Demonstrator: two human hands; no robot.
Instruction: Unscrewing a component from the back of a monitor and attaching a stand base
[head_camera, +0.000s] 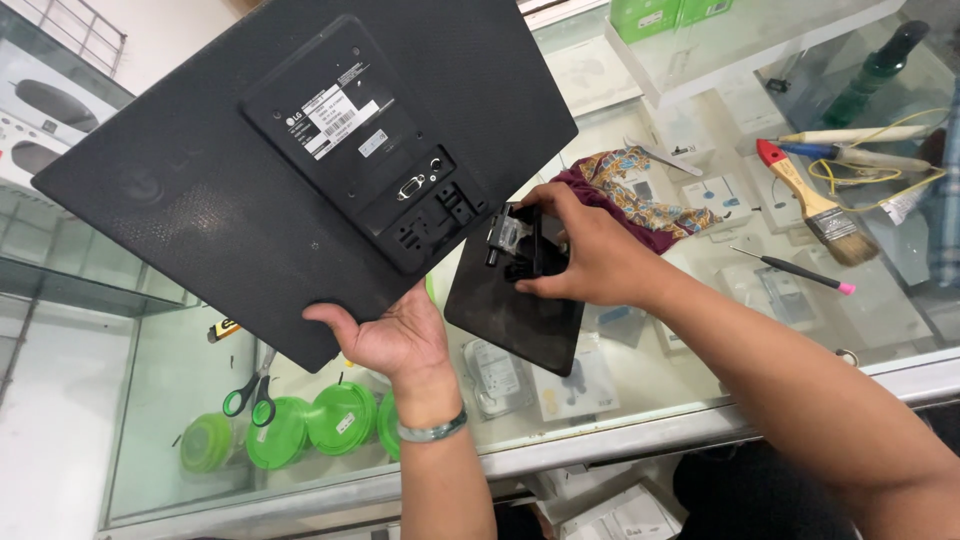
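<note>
left hand (395, 338) fingers clamp the monitor (250, 180), right hand (590, 255) fingers clamp its stand (515, 305).

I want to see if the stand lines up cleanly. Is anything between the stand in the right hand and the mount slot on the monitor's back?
Nothing visible. The right hand holds the stand just below the mount slot on the monitor; the left hand grips the lower edge, off to the side.

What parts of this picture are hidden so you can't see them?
Head view:
- Monitor: its screen side faces away; top corner cut off by the edge.
- Stand: its neck is partly covered by the right hand.
- Left hand: fingertips hidden behind the monitor.
- Scissors: blades hidden under the monitor.
</note>
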